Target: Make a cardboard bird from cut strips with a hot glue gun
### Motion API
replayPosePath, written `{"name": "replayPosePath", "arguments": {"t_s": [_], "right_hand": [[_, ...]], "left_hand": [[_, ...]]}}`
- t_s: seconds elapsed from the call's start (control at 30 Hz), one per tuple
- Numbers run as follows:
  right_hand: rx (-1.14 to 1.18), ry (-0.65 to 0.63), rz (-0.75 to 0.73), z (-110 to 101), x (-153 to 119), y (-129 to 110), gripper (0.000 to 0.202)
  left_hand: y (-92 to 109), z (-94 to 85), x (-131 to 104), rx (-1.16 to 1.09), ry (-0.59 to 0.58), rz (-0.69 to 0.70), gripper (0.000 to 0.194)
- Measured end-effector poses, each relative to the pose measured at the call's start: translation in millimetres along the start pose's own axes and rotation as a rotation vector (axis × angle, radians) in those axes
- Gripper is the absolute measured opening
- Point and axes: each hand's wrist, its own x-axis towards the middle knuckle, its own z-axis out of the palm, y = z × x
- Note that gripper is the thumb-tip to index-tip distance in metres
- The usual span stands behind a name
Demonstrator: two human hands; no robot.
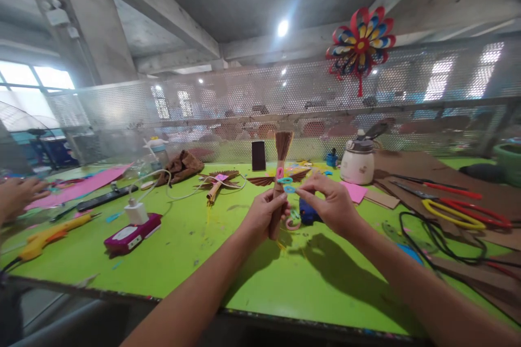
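Observation:
My left hand (266, 212) is closed around the lower stem of a brown cardboard figure (284, 146), which stands upright with a fanned, pleated top and pleated wings at its sides. Small paper loops in pink, teal and light blue sit on its front. My right hand (329, 200) pinches the edge of a light blue loop (289, 190) at the figure's right side. Below it hang a green and a pale pink loop (293, 224). A dark blue object (308, 212) lies behind my right fingers.
A similar brown figure (217, 184) lies left of centre beside a white cable. Nearby are a purple power strip (132, 234), yellow glue gun (52, 236), black phone (258, 155), white bottle (358, 161), scissors (453, 214) and cardboard. Another person's hand (20, 195) is at far left.

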Motion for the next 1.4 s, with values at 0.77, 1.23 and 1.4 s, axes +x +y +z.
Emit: {"name": "replayPosePath", "arguments": {"t_s": [0.77,1.23,1.4], "right_hand": [[-0.363,0.282,-0.051,24,-8,4,0.010],[-0.340,0.247,-0.072,21,-7,9,0.008],[-0.338,0.223,-0.080,18,-6,12,0.009]], "left_hand": [[-17,9.4,-3,0.115,-0.106,-0.034,0.026],[-16,9.9,-3,0.141,-0.084,-0.035,0.024],[-15,11.2,-4,0.128,-0.083,-0.037,0.023]]}}
